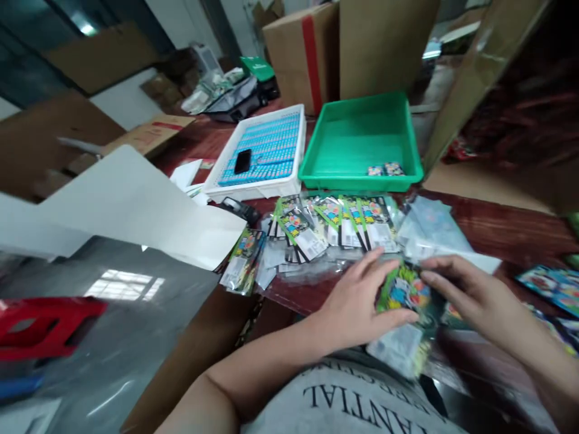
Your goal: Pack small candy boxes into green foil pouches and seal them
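Our dark red table [491, 226] bears a spread of overlapping packets [332, 214] just beyond our fingers [398, 316], with a bundle of packets [244, 259] farther left of them and clear plastic bags [434, 226] just ahead of the right-hand ones. Farther beyond our fingers, we see a white tray [257, 191] and a green tray [357, 144] side by side; well right of our fingers lie blue packets [549, 289].

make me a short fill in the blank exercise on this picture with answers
1. Of the white tray and the green tray, the phone lies in the ____ one.
2. The stripe on the cardboard box is coloured ____.
3. Of the left hand and right hand, the thumb reaching farther across the packet belongs to the ____ one.

Missing words: white; red; left
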Tool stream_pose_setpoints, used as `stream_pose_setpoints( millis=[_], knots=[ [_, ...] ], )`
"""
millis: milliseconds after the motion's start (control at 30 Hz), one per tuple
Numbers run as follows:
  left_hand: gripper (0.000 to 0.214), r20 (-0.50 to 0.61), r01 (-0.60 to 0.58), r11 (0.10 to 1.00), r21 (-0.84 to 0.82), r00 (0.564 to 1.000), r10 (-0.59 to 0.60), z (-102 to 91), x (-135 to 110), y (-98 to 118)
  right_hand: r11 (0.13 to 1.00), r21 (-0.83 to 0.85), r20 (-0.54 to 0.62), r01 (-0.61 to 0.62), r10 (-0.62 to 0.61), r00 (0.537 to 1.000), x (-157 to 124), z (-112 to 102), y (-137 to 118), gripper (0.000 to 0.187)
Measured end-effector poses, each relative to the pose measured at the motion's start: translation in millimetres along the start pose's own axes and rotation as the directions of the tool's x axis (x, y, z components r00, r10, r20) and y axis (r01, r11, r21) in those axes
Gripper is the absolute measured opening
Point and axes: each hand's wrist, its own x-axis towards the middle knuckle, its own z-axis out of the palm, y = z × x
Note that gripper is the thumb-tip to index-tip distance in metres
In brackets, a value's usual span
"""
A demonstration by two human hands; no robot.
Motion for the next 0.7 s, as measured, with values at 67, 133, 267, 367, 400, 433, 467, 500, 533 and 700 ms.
stream_pose_setpoints(
  millis=[67, 133, 267, 367, 400, 433, 467, 500, 533, 700],
  knots=[
    [0.102, -0.169, 0.166, 0.96, 0.225, 0.977, -0.129, -19.9, -26.3, -4.7, 0.988, 0.151, -0.084, 0.036, -0.023, 0.996, 39.8, 36.1, -31.9, 0.025],
    [0.104, -0.327, 0.313, 0.872, 0.375, 0.926, -0.191, -45.1, -49.9, -22.8, 0.945, 0.3, -0.041, 0.128, -0.122, 0.992, 73.7, 78.9, -70.8, 0.027],
    [0.092, -0.601, 0.572, 0.652, 0.497, 0.769, -0.217, -112.9, -87.0, -96.9, 0.924, 0.075, 0.191, 0.374, -0.381, 0.905, 109.9, 153.5, -120.9, 0.046],
    [0.094, -0.644, 0.74, 0.433, 0.514, 0.667, -0.376, -154.1, -105.5, -153.4, 0.756, -0.348, 0.437, 0.554, -0.392, 0.809, 108.1, 180.8, -115.1, 0.08],
    [0.092, -0.621, 0.749, 0.398, 0.53, 0.662, -0.419, -160.8, -108.3, -166.0, 0.689, -0.424, 0.502, 0.588, -0.362, 0.785, 104.8, 184.1, -107.7, 0.077],
    [0.089, -0.598, 0.737, 0.388, 0.553, 0.675, -0.432, -163.6, -108.7, -174.1, 0.639, -0.456, 0.55, 0.62, -0.345, 0.76, 101.4, 184.9, -99.4, 0.067],
    [0.085, -0.585, 0.714, 0.4, 0.575, 0.7, -0.409, -162.9, -106.7, -177.6, 0.607, -0.453, 0.583, 0.652, -0.352, 0.732, 98.4, 183.7, -91.3, 0.056],
    [0.08, -0.583, 0.681, 0.434, 0.59, 0.731, -0.356, -159.5, -102.2, -176.8, 0.594, -0.428, 0.597, 0.681, -0.38, 0.707, 96.2, 180.7, -84.4, 0.048],
    [0.074, -0.582, 0.641, 0.492, 0.589, 0.759, -0.292, -154.3, -95.7, -172.5, 0.601, -0.387, 0.592, 0.7, -0.421, 0.688, 94.9, 176.5, -79.0, 0.042],
    [0.056, -0.487, 0.53, 0.838, 0.126, 0.769, -0.414, -130.0, -50.4, -134.6, 0.723, -0.318, 0.372, 0.614, -0.5, 0.782, 86.7, 148.3, -79.2, 0.039]
  ],
)
